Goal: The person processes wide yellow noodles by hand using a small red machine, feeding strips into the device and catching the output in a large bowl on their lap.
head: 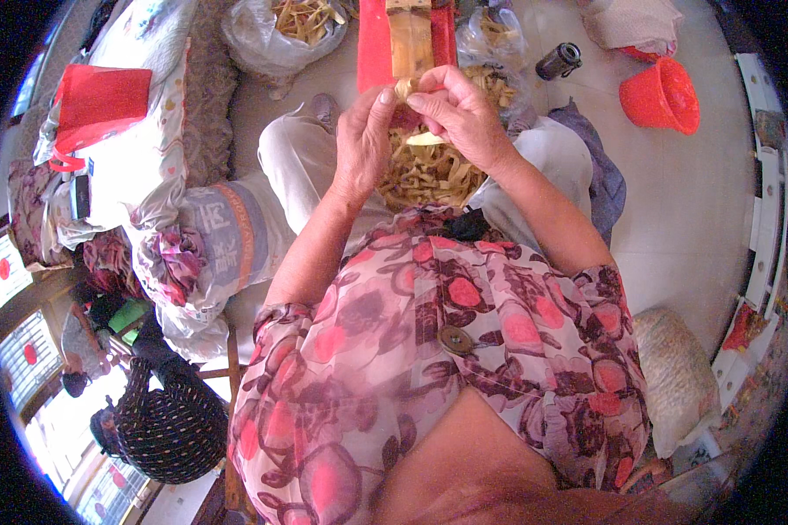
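Observation:
My left hand point(368, 131) and my right hand point(463, 115) meet above my lap, thumbs and fingertips pinching a small folded piece of pale yellowish strip point(405, 88) between them. A pale, flat sliver point(425, 139) shows just under my right hand; whether the hand holds it I cannot tell. Below both hands, between my knees, lies a heap of tan, curled strips point(433, 172). Just beyond my fingertips is a wooden board point(411, 46) on a red surface point(374, 52).
Plastic bags with similar strips point(305, 23) point(496, 33) flank the board. To the right are a dark cylindrical container point(558, 61) and a red bucket point(660, 97). A stuffed woven sack point(220, 239) and red bag point(104, 102) lie left. Other people point(164, 426) are at lower left.

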The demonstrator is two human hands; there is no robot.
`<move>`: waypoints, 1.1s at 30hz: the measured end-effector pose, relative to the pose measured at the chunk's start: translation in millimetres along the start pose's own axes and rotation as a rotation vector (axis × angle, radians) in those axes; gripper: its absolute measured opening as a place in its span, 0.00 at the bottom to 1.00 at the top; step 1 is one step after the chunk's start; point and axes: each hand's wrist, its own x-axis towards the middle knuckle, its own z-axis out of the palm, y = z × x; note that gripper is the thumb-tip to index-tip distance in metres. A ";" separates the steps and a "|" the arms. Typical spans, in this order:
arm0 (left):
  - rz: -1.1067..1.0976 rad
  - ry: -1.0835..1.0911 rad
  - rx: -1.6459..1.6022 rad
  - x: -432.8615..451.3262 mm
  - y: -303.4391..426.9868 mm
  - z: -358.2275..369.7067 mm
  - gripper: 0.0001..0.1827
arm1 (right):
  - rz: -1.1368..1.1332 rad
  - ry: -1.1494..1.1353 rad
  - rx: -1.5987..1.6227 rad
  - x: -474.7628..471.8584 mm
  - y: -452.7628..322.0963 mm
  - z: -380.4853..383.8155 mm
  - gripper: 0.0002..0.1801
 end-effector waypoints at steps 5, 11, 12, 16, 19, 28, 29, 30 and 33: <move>0.069 0.031 0.159 -0.3 -2.1 6.5 0.10 | 0.109 0.057 0.137 4.5 -2.3 -2.9 0.13; 0.088 0.027 0.259 5.5 7.6 -7.4 0.08 | 0.257 0.193 0.518 11.7 7.9 -45.7 0.16; 0.086 0.033 0.278 6.1 8.7 -8.3 0.07 | 0.238 0.158 0.457 12.1 7.6 -46.3 0.14; 0.511 0.062 0.860 13.4 18.2 -18.3 0.11 | 0.143 0.108 0.208 11.7 7.6 -39.4 0.08; 0.696 0.083 0.973 11.6 9.4 -12.5 0.17 | 0.125 0.030 0.045 7.7 14.1 -30.5 0.05; 0.412 -0.251 1.186 14.9 -23.1 -24.1 0.13 | 0.224 -0.154 -0.227 -4.1 31.1 -14.6 0.11; 0.449 -0.261 1.216 19.6 -26.7 -28.0 0.12 | 0.159 -0.152 -0.260 -4.1 29.2 -11.9 0.11; 0.532 -0.232 1.214 26.0 -32.8 -33.4 0.10 | 0.160 -0.121 -0.279 -4.0 22.3 -7.0 0.11; 0.654 -0.233 1.203 43.9 -44.1 -45.6 0.09 | 0.113 -0.132 -0.258 -2.5 11.4 2.7 0.11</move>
